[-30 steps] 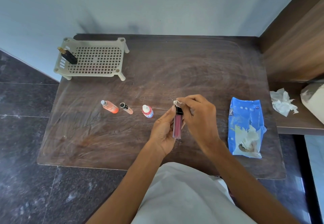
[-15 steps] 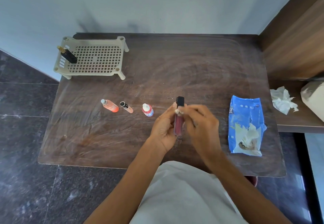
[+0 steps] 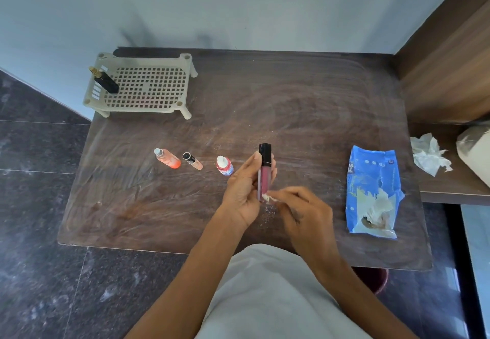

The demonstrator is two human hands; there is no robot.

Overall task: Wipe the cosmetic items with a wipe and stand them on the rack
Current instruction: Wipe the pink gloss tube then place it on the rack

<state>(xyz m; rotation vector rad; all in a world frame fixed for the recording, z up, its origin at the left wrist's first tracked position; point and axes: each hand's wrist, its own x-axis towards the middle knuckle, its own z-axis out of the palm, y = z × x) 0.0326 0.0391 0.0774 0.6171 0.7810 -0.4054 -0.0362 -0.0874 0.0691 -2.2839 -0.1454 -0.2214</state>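
Note:
My left hand (image 3: 242,187) holds a pink lip gloss tube (image 3: 264,177) with a black cap, upright above the table's middle. My right hand (image 3: 305,214) pinches a small white wipe (image 3: 268,197) against the tube's lower end. An orange bottle (image 3: 167,158), a small black-capped tube (image 3: 192,161) and a white bottle with a red label (image 3: 224,165) stand in a row on the table to the left. The cream rack (image 3: 144,87) sits at the back left, with a black bottle with a gold top (image 3: 104,80) standing on its left side.
A torn blue wipes pack (image 3: 371,193) lies at the right of the dark wooden table (image 3: 305,105). A crumpled used wipe (image 3: 429,153) and a white bag (image 3: 474,150) rest on a lower shelf at the far right. The wall runs behind the table.
My right hand has slid the wipe down the tube, from the black cap to the lower end. My left hand keeps holding the tube.

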